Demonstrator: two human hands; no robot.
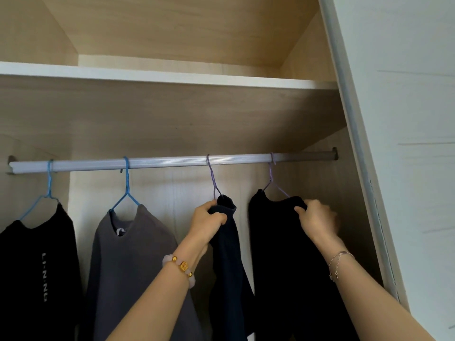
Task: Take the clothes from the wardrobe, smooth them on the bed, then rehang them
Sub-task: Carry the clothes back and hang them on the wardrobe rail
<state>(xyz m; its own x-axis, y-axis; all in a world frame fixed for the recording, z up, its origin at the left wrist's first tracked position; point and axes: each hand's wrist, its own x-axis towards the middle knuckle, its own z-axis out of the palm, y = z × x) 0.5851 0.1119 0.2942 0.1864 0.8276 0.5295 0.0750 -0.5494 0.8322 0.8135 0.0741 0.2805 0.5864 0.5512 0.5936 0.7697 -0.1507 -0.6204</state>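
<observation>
Clothes hang in the open wardrobe (172, 124) on a pale rail (172, 161) beneath a wooden shelf (157, 76), four garments in a row. From my view, reading left to right: a black top (37, 262) with pale lettering on a blue hanger (46, 193); a grey top (133, 262) on a second blue hanger (126, 190); a dark navy garment (229, 254) on a purple hanger (212, 177); and a black garment (283, 254) on another purple hanger (272, 178). I see my left hand (209, 221) closed in a fist around the navy garment's upper edge, just under its hanger's neck (a beaded bracelet (181, 267) sits on that wrist). My right hand (317, 220) pinches the top edge of the black garment at its right shoulder, fingers curled over the cloth; a thin chain bracelet (338, 263) circles that wrist. The white wardrobe door (406, 119) stands open at right.
</observation>
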